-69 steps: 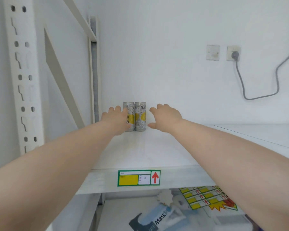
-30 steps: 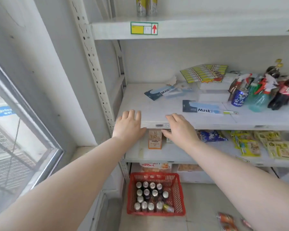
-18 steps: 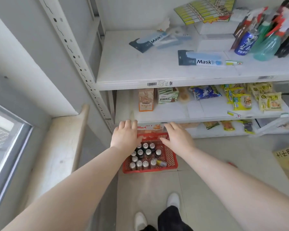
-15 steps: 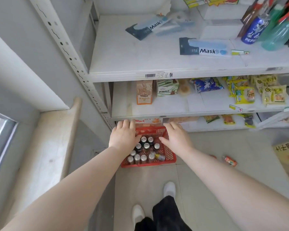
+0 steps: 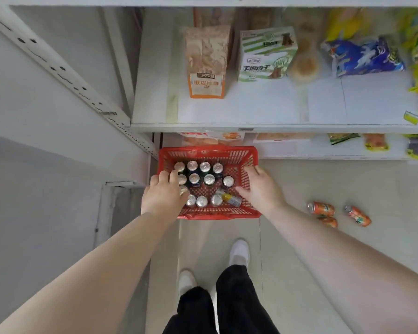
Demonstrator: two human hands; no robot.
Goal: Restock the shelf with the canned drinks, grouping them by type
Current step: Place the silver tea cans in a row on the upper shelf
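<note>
Red plastic slatted basket [image 5: 250, 214] set on the floor, upright silver-topped cans [image 5: 194, 178] held inside it, left hand [image 5: 163, 197] lowered over its left edge, fingers spread, right hand [image 5: 261, 189] lowered over its right side, fingers loosely spread, nothing pinched.

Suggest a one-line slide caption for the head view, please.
Both hands reach into a red basket of cans.

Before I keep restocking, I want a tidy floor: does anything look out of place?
Yes: three orange cans lie tipped over on the floor right of the red basket, and one yellow can lies on its side inside it.
</note>
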